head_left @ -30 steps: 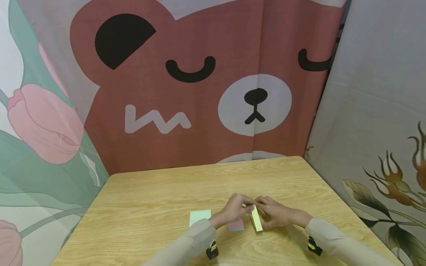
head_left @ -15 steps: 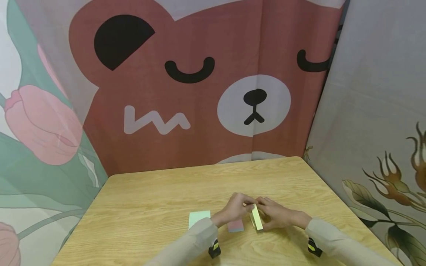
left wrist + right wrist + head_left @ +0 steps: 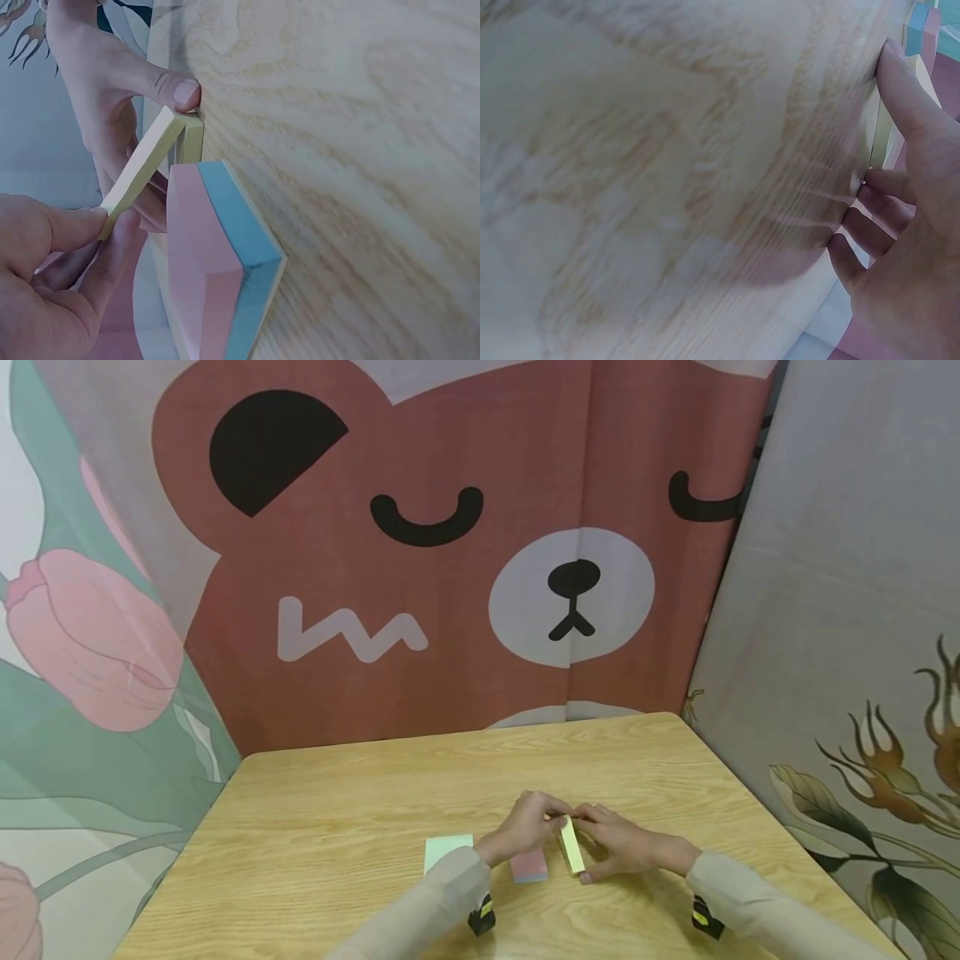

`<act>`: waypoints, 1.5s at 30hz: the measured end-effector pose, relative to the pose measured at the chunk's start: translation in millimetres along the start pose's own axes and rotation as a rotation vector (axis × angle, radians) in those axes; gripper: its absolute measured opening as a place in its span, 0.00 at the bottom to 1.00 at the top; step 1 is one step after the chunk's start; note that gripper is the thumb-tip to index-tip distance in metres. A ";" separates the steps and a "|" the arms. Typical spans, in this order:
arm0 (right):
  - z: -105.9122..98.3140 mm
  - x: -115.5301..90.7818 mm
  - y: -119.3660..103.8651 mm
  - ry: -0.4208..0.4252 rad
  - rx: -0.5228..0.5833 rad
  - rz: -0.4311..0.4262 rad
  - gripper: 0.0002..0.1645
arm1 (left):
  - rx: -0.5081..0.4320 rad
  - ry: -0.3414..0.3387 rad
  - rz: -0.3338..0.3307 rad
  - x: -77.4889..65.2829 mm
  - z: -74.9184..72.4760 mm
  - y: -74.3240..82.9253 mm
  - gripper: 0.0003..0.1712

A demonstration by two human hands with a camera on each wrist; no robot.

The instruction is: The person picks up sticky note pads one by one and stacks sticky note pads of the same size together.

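In the head view, my left hand (image 3: 520, 828) pinches the far end of a pale yellow sticky note pad (image 3: 572, 846) between thumb and fingers. That pad is tilted in the left wrist view, its raised end in my left fingertips and its other end down at a second yellow sticky note pad (image 3: 193, 141) on the table. My right hand (image 3: 621, 842) holds this lower pad, with thumb at the near end and fingers spread along the side and resting on the tabletop. Just left of them lies a stack of pink (image 3: 196, 240) and blue (image 3: 244, 259) sticky note pads.
A mint green sticky note pad (image 3: 448, 850) lies farther left, partly behind the left sleeve (image 3: 442, 893). The wooden table (image 3: 337, 827) ends at a bear-print curtain (image 3: 450, 693) at the back, with patterned cloths on both sides.
Both hands stay close together while the held yellow pad shifts slightly left and away. The right thumb now shows at the pads' near end.
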State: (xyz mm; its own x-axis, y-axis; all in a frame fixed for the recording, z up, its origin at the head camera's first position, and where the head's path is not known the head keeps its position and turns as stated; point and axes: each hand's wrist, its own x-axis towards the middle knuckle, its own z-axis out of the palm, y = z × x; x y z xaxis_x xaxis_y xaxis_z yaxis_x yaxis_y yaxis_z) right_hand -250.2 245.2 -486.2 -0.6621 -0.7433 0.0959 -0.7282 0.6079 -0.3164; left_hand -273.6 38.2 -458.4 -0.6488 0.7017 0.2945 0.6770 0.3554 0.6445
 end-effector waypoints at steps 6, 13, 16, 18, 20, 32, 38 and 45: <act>-0.1 -1.0 0.4 -0.004 -0.010 0.005 0.48 | 0.001 -0.017 -0.002 0.9 0.7 -1.0 0.12; -0.3 -1.2 1.2 0.005 -0.022 -0.009 0.47 | 0.040 -0.007 -0.014 3.6 4.6 -3.2 0.12; 0.1 -0.9 1.8 0.006 -0.028 -0.002 0.48 | 0.061 0.011 -0.029 4.7 5.8 -3.5 0.12; 0.2 -0.8 2.0 0.002 -0.028 0.002 0.48 | 0.071 0.023 -0.041 5.5 6.3 -3.8 0.12; 0.2 -1.0 1.7 -0.003 -0.021 0.006 0.49 | 0.078 0.032 -0.051 6.2 6.9 -4.2 0.12; 1.5 -1.4 -1.7 0.009 -0.029 -0.029 0.47 | 0.049 0.054 -0.126 6.8 15.0 -8.3 0.14; 2.9 -1.2 -0.1 0.016 -0.026 -0.027 0.48 | 0.073 0.046 -0.148 7.6 17.4 -13.4 0.14; 2.9 -0.6 -0.9 0.005 -0.027 -0.011 0.48 | 0.044 0.035 -0.162 7.7 21.0 -17.5 0.15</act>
State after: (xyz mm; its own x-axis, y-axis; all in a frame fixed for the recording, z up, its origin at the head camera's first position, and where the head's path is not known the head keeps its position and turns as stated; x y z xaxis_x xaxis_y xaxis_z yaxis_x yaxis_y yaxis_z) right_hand -248.6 244.3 -488.8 -0.6550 -0.7484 0.1041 -0.7398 0.6071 -0.2900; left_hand -283.2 50.4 -482.3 -0.7618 0.6114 0.2140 0.5766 0.4896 0.6541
